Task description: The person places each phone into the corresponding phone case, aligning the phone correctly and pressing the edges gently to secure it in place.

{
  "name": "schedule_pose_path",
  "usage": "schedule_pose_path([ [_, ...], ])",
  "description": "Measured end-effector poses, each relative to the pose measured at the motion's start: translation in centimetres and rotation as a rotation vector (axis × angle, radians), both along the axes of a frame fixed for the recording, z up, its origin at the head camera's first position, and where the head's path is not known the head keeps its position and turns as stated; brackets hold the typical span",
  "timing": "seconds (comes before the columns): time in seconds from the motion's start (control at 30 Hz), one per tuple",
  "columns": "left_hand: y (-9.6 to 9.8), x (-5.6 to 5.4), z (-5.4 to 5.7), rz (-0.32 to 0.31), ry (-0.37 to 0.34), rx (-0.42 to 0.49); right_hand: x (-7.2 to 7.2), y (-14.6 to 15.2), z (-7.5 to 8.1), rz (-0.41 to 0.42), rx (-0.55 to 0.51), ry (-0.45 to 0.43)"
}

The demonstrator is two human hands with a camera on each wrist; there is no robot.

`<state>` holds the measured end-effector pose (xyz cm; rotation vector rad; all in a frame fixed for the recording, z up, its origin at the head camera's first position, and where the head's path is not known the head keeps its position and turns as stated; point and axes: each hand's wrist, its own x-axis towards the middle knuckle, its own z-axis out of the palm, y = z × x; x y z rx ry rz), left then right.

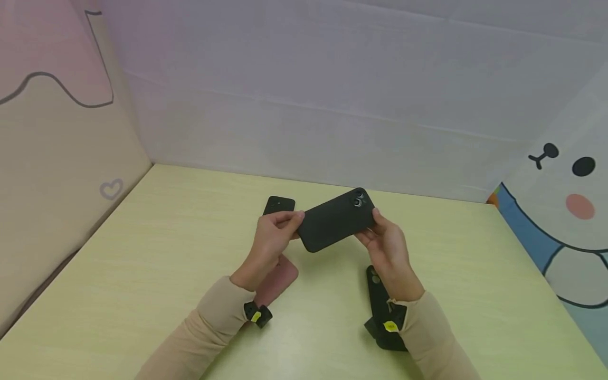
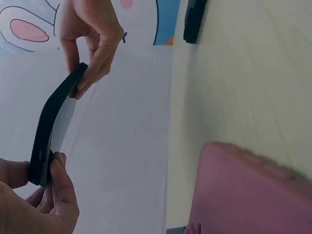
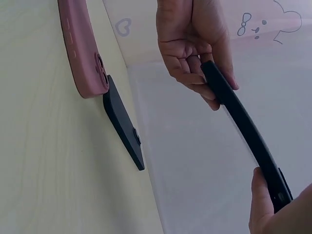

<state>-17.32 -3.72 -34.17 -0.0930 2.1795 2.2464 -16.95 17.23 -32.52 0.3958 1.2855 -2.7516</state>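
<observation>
A phone in a black case [image 1: 332, 221] is held up above the table between both hands, tilted, its back and two round camera lenses facing me. My left hand [image 1: 271, 240] pinches its lower left end between thumb and fingers. At the camera end, my right hand [image 1: 387, 250] grips the corner, thumb on the near edge and fingers behind. Edge-on in the left wrist view, the held phone [image 2: 48, 117] looks curved. A pink phone case [image 1: 280, 279] lies on the table under my left wrist. Beneath the right wrist lies another black phone case [image 1: 378, 295], partly covered.
Beyond the left hand, a black phone [image 1: 280, 203] lies on the pale yellow table [image 1: 157, 253], partly hidden by the fingers. In the right wrist view it lies close to the pink case [image 3: 85, 58]. Printed cloth walls [image 1: 332, 105] enclose the back and sides.
</observation>
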Motion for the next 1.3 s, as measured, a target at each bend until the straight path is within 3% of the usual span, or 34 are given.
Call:
schedule_pose_path([
  [0.2, -0.4, 0.0, 0.0, 0.069, 0.169, -0.208, 0.0, -0.3, -0.1, 0.073, 0.140, 0.023],
  [0.5, -0.9, -0.1, 0.1, 0.089, 0.226, -0.294, 0.1, -0.4, -0.2, 0.090, 0.222, 0.042],
  [0.63, -1.0, -0.2, 0.2, 0.081, 0.170, -0.259, 0.1, -0.4, -0.2, 0.102, 0.223, 0.047],
  [0.87, -1.2, -0.6, 0.3, 0.043, -0.009, -0.088, 0.0, -0.5, -0.2, 0.100, 0.234, 0.055],
  [1.07, -1.5, -0.7, 0.6, 0.025, -0.136, -0.010, 0.0, -0.5, -0.1, 0.106, 0.244, 0.073],
  [1.3, -1.7, -0.7, 0.8, -0.008, -0.201, 0.040, 0.1, -0.5, 0.0, 0.122, 0.256, 0.084],
])
